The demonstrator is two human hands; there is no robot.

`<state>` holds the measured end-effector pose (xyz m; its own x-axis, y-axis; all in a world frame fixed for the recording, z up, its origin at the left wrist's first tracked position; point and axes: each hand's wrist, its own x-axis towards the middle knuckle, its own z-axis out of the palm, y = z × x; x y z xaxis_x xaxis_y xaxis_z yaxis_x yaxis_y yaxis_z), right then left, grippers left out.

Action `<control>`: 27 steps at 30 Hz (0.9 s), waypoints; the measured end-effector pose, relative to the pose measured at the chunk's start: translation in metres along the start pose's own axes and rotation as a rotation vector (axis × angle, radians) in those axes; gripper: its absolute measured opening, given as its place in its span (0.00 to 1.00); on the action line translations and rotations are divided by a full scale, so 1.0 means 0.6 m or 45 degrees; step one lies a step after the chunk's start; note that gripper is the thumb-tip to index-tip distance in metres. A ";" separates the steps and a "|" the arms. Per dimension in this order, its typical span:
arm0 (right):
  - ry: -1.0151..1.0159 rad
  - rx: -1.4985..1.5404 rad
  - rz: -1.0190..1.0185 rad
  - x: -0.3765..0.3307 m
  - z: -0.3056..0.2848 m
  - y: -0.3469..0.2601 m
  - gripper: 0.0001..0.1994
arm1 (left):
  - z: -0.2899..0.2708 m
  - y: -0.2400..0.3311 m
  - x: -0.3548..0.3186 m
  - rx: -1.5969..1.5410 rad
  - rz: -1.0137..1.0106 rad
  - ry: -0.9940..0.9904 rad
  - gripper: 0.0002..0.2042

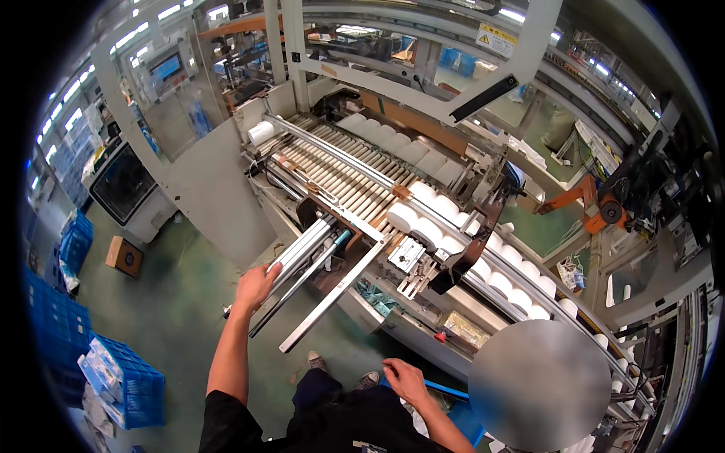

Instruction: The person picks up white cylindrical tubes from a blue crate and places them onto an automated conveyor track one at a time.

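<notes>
My left hand [255, 288] is closed over the outer end of a silver metal rail [298, 249] that sticks out from the machine's near side. Close to my body, my right hand [406, 380] hangs with loosely bent fingers apart and nothing visible in them. A dark rod with a teal end [341, 240] and a long flat metal bar [332, 298] jut out beside the rail. White cylindrical rolls [402, 217] stand in rows along the conveyor. A single white roll [263, 133] lies at the far left end of the roller bed [351, 177].
Blue crates [143, 392] stand on the floor at the left, near a cardboard box [124, 257]. A red knob [440, 337] sits on the machine's front. An orange arm-like part [566, 198] is at the right. A blurred grey disc covers the lower right.
</notes>
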<state>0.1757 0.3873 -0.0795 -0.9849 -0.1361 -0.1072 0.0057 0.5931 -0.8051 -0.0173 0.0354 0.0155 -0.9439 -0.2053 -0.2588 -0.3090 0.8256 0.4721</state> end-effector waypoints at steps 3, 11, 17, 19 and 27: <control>0.035 -0.007 -0.062 0.003 -0.001 0.003 0.10 | -0.002 0.002 -0.003 -0.010 0.016 0.004 0.29; 0.148 -0.023 -0.114 0.009 -0.002 0.003 0.10 | 0.015 -0.006 0.017 0.017 0.123 0.109 0.28; 0.198 -0.055 -0.154 -0.003 -0.008 0.008 0.10 | 0.032 -0.065 0.043 -0.240 0.143 0.083 0.30; 0.201 -0.036 -0.116 -0.009 -0.013 0.014 0.10 | 0.025 -0.015 0.019 -0.162 0.172 0.037 0.31; 0.270 -0.021 -0.054 -0.029 -0.009 0.022 0.09 | 0.025 -0.031 0.032 -0.099 0.153 0.087 0.31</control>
<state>0.1922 0.4017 -0.0848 -0.9986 0.0079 0.0528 -0.0374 0.6034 -0.7966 -0.0278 0.0238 -0.0109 -0.9794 -0.1451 -0.1401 -0.1993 0.8039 0.5604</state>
